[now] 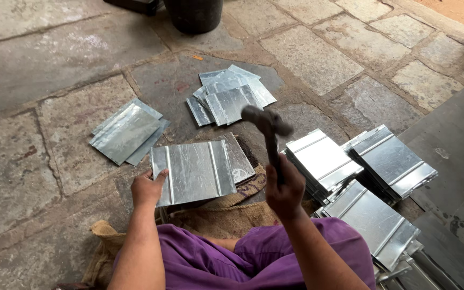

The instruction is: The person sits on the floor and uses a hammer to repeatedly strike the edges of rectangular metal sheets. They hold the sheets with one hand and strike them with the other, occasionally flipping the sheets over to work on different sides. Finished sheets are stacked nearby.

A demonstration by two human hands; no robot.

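Note:
A ribbed galvanised metal sheet (194,172) lies flat in front of my knees on another sheet and a burlap sack. My left hand (147,188) grips its left edge, thumb on top. My right hand (284,192) is closed around the handle of a hammer (268,124), raised above the sheet's right side; the hammer head is blurred. My purple trousers (253,258) fill the bottom of the view.
A pile of flat sheets (126,131) lies to the left, another pile (229,96) further ahead. Stacks of ribbed sheets (390,161) stand to the right. A dark bucket (194,13) is at the top. The floor is stone slabs (22,70).

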